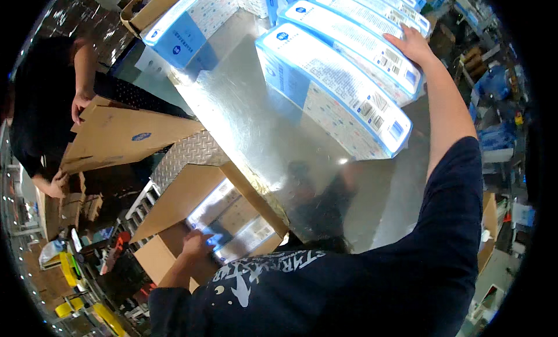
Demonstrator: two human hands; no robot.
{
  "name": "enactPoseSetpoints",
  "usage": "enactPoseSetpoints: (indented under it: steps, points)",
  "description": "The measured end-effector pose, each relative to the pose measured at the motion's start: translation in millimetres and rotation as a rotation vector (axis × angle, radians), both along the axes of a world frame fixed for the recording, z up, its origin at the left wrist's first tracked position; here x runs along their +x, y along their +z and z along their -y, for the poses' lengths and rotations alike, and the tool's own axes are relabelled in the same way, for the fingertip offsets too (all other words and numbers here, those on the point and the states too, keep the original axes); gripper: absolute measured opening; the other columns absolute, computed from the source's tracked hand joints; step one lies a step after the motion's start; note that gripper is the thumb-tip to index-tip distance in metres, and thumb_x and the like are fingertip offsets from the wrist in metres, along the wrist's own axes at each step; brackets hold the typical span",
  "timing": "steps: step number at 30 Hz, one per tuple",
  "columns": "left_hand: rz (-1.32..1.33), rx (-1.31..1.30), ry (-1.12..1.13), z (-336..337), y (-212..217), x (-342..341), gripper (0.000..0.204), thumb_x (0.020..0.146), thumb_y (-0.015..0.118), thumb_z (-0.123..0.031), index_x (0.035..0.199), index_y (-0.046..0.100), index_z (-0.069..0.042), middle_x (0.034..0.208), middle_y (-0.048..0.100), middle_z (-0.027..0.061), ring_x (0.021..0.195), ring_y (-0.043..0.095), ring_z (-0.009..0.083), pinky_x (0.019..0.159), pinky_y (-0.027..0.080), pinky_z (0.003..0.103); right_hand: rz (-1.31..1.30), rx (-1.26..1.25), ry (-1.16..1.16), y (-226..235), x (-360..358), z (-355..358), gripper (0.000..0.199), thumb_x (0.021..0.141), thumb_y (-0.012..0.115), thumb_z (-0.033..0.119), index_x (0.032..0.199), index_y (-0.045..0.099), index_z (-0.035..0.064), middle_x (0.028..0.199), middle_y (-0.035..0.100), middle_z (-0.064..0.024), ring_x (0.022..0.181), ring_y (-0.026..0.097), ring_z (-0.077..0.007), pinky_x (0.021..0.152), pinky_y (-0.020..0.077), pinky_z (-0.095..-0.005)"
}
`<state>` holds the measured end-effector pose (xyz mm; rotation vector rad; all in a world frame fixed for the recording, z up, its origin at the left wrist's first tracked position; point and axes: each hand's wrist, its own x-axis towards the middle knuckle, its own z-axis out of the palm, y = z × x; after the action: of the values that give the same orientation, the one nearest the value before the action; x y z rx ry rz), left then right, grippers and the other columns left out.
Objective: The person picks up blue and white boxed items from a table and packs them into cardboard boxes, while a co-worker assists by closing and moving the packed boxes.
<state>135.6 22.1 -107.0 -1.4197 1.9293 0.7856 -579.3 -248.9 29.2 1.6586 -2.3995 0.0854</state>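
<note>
A shiny metal worktop [244, 116] fills the middle of the view, its surface mirroring the person who leans over it. On its far side stands a row of long blue-and-white boxes [331, 87], side by side on their long edges and leaning the same way; one more such box [186, 23] lies apart at the worktop's far left corner.

Below the worktop's near left edge sits an open brown carton [186, 203] with its flaps folded outward. Inside it lie packed boxes [232, 220] whose glossy tops catch the light.

To the left, a co-worker in a dark top holds a flat, unfolded sheet of cardboard [122, 136], one hand at its upper edge and the other at its lower corner.

The person's right hand [414, 46] reaches far across the worktop, palm down and fingers spread loosely, resting on the top of the second box in the row. The left hand [199, 243] is down in the open carton, fingers flat against the packed boxes at the near side; whether it grips one cannot be told.
</note>
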Motion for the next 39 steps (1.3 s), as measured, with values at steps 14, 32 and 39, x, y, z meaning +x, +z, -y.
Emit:
enactPoseSetpoints:
  steps: [14,32,39]
  points:
    - [-1.452,0.113,0.645,139,133,-322,0.098,0.069,0.063,-0.002,0.139,-0.005,-0.012,0.132,0.03,0.0158,0.118,0.038,0.025,0.095,0.036,0.035,0.374,0.252,0.342,64,132,-184,0.067,0.07,0.067,0.039,0.129,0.042,0.0199,0.129,0.036,-0.0279,0.105,0.049,-0.0431,0.09,0.0414,-0.0416]
    - [-1.378,-0.353,0.424,121,301,-64,0.072,0.057,0.07,-0.025,0.119,0.044,0.0,0.104,0.057,0.0151,0.092,0.057,0.0227,0.081,0.047,0.035,1.742,0.216,0.746,-17,282,-262,0.077,0.076,0.063,0.044,0.133,0.03,0.0046,0.128,0.042,-0.0147,0.115,0.045,-0.0268,0.094,0.0393,-0.0413]
    - [-0.922,-0.139,0.347,32,239,61,0.056,0.073,0.065,-0.022,0.122,0.046,-0.003,0.104,0.059,0.0106,0.096,0.057,0.0234,0.085,0.045,0.039,1.102,0.836,1.249,85,336,-326,0.031,0.078,0.062,0.018,0.106,0.059,0.0055,0.095,0.063,-0.0098,0.086,0.061,-0.0212,0.073,0.0496,-0.0329]
